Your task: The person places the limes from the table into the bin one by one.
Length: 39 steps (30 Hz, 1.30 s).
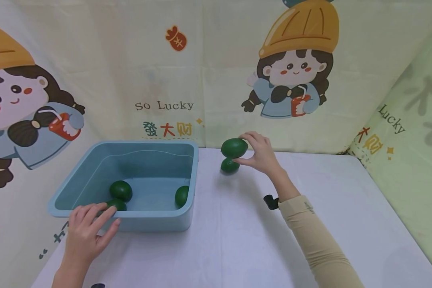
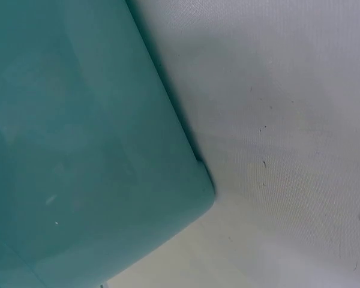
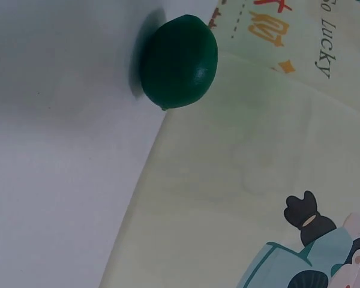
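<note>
My right hand [image 1: 261, 156] pinches a green lime [image 1: 234, 148] between thumb and fingers, above the table. Just below it, a second lime [image 1: 229, 165] sits on the table close to the back wall; the right wrist view also has a lime [image 3: 180, 63] beside the wall. My left hand [image 1: 88, 230] rests at the near rim of a blue plastic bin [image 1: 144, 214], fingers loosely bent, thumb outside. Inside the bin are a lime [image 1: 121, 191] and another [image 1: 117, 204] by the left fingertips, plus one [image 1: 182, 196] partly hidden by the right wall. The left wrist view shows only the bin's side [image 2: 108, 150] and cloth.
A white cloth covers the table [image 1: 234, 248]. Printed cloth [image 1: 216, 80] hangs behind and at the sides. A small black object [image 1: 271, 202] shows at the right wrist, and a dark piece [image 1: 98, 285] lies at the lower frame edge.
</note>
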Available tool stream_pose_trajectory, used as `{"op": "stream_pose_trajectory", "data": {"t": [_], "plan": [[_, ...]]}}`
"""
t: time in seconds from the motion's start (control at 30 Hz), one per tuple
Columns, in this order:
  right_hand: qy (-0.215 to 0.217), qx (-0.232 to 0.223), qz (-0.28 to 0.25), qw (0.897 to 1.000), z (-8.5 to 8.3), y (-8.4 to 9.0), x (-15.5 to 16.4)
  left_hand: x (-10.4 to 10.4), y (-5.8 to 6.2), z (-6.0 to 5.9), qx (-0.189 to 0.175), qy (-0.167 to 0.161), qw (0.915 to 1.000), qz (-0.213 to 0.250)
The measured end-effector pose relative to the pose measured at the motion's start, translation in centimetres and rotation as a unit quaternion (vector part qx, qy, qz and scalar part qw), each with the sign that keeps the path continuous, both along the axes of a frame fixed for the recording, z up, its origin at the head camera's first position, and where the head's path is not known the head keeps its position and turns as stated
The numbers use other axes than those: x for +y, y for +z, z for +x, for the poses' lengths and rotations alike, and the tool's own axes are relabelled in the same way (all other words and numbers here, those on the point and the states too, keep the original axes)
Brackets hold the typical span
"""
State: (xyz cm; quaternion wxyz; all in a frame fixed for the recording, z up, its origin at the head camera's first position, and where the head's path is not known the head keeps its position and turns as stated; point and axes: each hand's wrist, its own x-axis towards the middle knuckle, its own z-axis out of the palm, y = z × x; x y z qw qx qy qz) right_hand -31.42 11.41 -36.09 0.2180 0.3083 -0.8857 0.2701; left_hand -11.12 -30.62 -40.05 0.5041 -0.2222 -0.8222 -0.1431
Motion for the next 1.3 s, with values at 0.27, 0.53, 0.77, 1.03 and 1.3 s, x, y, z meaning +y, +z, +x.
{"op": "stream_pose_trajectory", "data": {"t": [0.27, 0.53, 0.77, 1.03, 1.3], "plan": [[0.008, 0.004, 0.001, 1.0, -0.1, 0.5, -0.8, 0.0, 0.0, 0.1, -0.003, -0.003, 1.0, 0.002], [0.02, -0.001, 0.002, 1.0, -0.1, 1.2, -2.1, 0.0, -0.1, 0.1, -0.007, -0.001, 1.0, 0.001], [0.031, 0.002, 0.002, 1.0, -0.2, 1.5, -3.3, 0.0, -0.1, 0.1, -0.01, -0.001, 0.9999, -0.001], [0.049, 0.002, 0.003, 0.999, -0.3, 1.7, -4.9, 0.0, 0.0, 0.0, -0.005, -0.006, 1.0, 0.004], [0.062, -0.005, 0.01, 0.998, -0.1, 1.8, -6.4, 0.1, 0.0, 0.0, -0.004, -0.009, 0.9999, 0.004]]}}
